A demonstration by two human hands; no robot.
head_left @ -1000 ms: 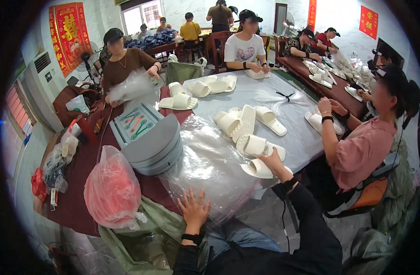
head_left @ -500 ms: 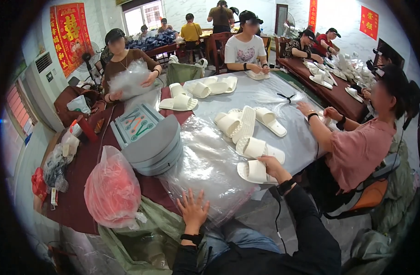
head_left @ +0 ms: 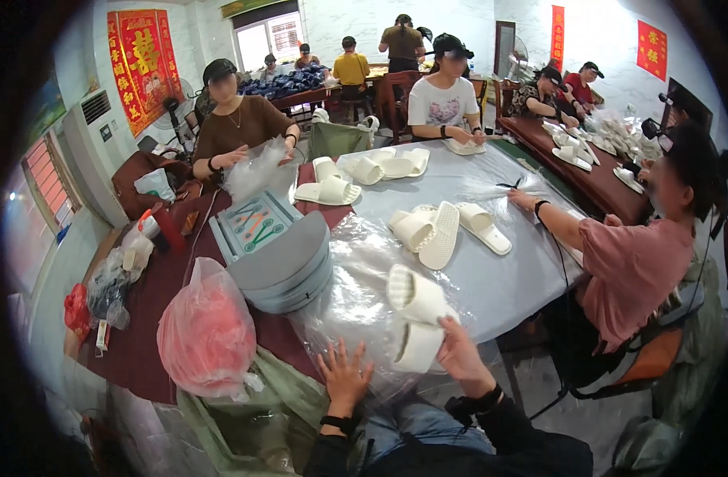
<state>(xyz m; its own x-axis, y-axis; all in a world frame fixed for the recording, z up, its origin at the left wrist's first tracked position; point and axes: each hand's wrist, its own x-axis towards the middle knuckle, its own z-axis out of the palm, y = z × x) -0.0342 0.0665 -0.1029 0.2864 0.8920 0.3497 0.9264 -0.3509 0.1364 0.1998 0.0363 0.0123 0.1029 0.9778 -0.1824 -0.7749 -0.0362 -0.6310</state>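
Observation:
My right hand [head_left: 465, 362] grips a pair of cream slippers [head_left: 419, 344] by their edges. The pair is tilted and held together over the stack of clear plastic bags [head_left: 344, 306] at the table's near edge. My left hand [head_left: 345, 377] lies with its fingers spread on the near left edge of those bags. Farther right on the table, another cream slipper [head_left: 438, 238] shows its sole and leans against others. One more slipper [head_left: 485, 229] lies beside them.
Left of the bags stands a grey rounded machine [head_left: 280, 262]. A pink-filled plastic bag [head_left: 206, 334] sits in front of it. More cream slippers [head_left: 330, 189] lie at the far left. A co-worker in pink [head_left: 630, 270] sits at the right; others work across the table.
My right hand has lifted a pair of slippers from the table's near right and carried it left over the bags. My left hand stays on the bags. The view has shifted slightly.

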